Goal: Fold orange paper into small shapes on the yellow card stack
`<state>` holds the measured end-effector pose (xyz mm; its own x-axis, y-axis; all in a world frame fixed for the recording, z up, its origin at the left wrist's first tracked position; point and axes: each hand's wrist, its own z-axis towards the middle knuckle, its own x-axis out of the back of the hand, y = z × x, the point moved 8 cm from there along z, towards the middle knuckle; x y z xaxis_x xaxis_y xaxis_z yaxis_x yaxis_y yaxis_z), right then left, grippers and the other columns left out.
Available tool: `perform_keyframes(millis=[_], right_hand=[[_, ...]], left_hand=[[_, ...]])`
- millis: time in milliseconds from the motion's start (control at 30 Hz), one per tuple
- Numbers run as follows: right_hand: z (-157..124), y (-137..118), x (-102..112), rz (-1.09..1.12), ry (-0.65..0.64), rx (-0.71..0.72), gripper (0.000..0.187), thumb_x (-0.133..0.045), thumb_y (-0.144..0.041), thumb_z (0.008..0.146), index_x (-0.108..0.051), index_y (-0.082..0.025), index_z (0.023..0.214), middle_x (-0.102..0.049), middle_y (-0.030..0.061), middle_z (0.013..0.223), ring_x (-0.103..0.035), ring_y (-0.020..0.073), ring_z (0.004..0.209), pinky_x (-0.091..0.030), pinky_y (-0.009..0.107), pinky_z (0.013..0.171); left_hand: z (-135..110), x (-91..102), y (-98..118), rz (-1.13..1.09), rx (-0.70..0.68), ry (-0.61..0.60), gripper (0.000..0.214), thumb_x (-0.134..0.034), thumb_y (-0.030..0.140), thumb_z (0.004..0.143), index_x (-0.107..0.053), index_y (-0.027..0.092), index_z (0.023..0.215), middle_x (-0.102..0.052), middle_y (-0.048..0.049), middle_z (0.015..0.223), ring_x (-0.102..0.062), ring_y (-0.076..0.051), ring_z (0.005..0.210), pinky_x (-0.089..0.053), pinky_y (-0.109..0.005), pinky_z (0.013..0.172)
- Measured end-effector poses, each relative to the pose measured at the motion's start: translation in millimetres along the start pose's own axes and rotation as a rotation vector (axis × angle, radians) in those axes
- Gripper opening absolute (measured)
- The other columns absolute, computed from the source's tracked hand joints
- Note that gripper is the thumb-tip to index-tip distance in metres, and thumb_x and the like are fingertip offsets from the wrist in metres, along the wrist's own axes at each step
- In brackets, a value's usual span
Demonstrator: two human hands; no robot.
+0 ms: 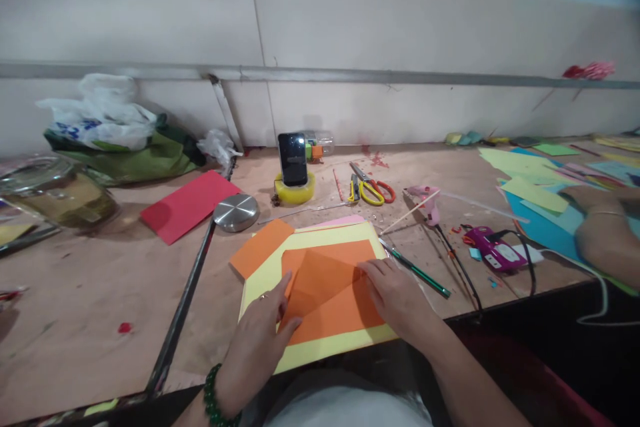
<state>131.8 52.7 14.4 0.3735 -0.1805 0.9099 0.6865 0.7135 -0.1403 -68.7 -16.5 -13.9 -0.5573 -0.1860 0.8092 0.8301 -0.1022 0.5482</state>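
A sheet of orange paper [327,280] lies on pale yellow paper [305,358] in front of me, with a flap folded across it. My left hand [263,327] rests at its left edge, thumb and index finger spread apart on the paper. At the opposite side, my right hand [395,287] has its fingers closed together on the flap's right corner; the thumb is hidden. A smaller orange piece [263,247] sticks out at the upper left of the stack. Just beyond my right hand lies a green pen-like cutter or pen [420,271].
Behind the paper are a metal disc [236,212], a phone [293,159] on a yellow tape roll [295,188], and scissors [373,192]. To the right lie a pink glue gun [426,203] and a corded purple device [495,250]. Another person's hand [607,220] is at far right.
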Motion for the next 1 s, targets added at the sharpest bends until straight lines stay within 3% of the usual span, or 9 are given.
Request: perform_keyframes(millis=[100, 167, 267, 367, 467, 600, 800, 1000], right_hand=[[5, -11, 23, 0.080, 0.183, 0.014, 0.043, -0.046, -0.014, 0.088, -0.045, -0.016, 0.131, -0.063, 0.0143, 0.114, -0.060, 0.0261, 0.105, -0.055, 0.042, 0.084], [6, -24, 40, 0.119, 0.277, 0.070, 0.050, -0.049, -0.017, 0.088, -0.038, -0.015, 0.137, -0.058, 0.0170, 0.123, -0.055, 0.0275, 0.117, -0.053, 0.044, 0.092], [5, -54, 57, 0.148, 0.308, 0.266, 0.033, -0.051, -0.012, 0.088, -0.054, -0.017, 0.121, -0.062, 0.0143, 0.121, -0.054, 0.0260, 0.117, -0.051, 0.043, 0.093], [1, -67, 59, 0.204, 0.257, 0.358, 0.017, -0.049, -0.010, 0.091, -0.064, -0.019, 0.092, -0.071, 0.0078, 0.098, -0.061, 0.0206, 0.097, -0.053, 0.035, 0.081], [-1, -63, 51, 0.280, 0.216, 0.347, 0.018, -0.048, -0.012, 0.094, -0.063, -0.018, 0.086, -0.072, 0.0055, 0.086, -0.062, 0.0173, 0.081, -0.052, 0.030, 0.070], [-9, -50, 40, 0.382, 0.252, 0.331, 0.022, -0.045, -0.006, 0.092, -0.061, -0.018, 0.085, -0.074, 0.0051, 0.087, -0.064, 0.0161, 0.080, -0.053, 0.029, 0.069], [-23, -40, 19, 0.348, 0.196, 0.239, 0.034, -0.039, 0.006, 0.079, -0.059, -0.018, 0.089, -0.074, 0.0049, 0.091, -0.065, 0.0168, 0.086, -0.055, 0.031, 0.076], [-28, -40, 6, 0.232, 0.058, 0.108, 0.036, -0.048, -0.002, 0.068, -0.062, -0.017, 0.097, -0.071, 0.0088, 0.096, -0.059, 0.0232, 0.082, -0.054, 0.037, 0.070]], left_hand=[[-2, 10.7, 20, 0.026, -0.134, 0.027, 0.029, -0.047, 0.015, 0.085, -0.062, 0.020, 0.110, -0.062, -0.0027, 0.076, -0.059, -0.018, 0.068, -0.050, -0.030, 0.060], [-7, 18.4, 42, 0.144, -0.268, 0.036, 0.028, -0.042, 0.009, 0.087, -0.066, 0.021, 0.095, -0.061, -0.0040, 0.075, -0.058, -0.018, 0.069, -0.048, -0.031, 0.063], [-18, 29.4, 73, 0.355, -0.449, 0.096, 0.026, -0.043, 0.008, 0.087, -0.066, 0.018, 0.095, -0.061, -0.0039, 0.071, -0.054, -0.019, 0.066, -0.043, -0.033, 0.063], [-27, 35.4, 89, 0.450, -0.535, 0.127, 0.027, -0.042, 0.007, 0.088, -0.065, 0.016, 0.100, -0.064, -0.0042, 0.076, -0.054, -0.021, 0.071, -0.041, -0.035, 0.071], [-26, 39.2, 90, 0.416, -0.554, 0.120, 0.028, -0.043, 0.008, 0.088, -0.064, 0.020, 0.102, -0.067, -0.0020, 0.084, -0.056, -0.020, 0.080, -0.036, -0.036, 0.083], [-14, 35.8, 76, 0.361, -0.537, 0.048, 0.028, -0.049, 0.008, 0.085, -0.063, 0.025, 0.102, -0.070, 0.0015, 0.099, -0.057, -0.020, 0.091, -0.031, -0.039, 0.092], [-4, 12.0, 55, 0.383, -0.539, -0.098, 0.024, -0.054, 0.003, 0.082, -0.064, 0.019, 0.097, -0.069, -0.0014, 0.093, -0.056, -0.020, 0.084, -0.039, -0.035, 0.079], [-3, 1.7, 51, 0.399, -0.512, -0.150, 0.027, -0.055, 0.001, 0.081, -0.064, 0.018, 0.100, -0.068, -0.0046, 0.094, -0.056, -0.021, 0.083, -0.043, -0.035, 0.077]])
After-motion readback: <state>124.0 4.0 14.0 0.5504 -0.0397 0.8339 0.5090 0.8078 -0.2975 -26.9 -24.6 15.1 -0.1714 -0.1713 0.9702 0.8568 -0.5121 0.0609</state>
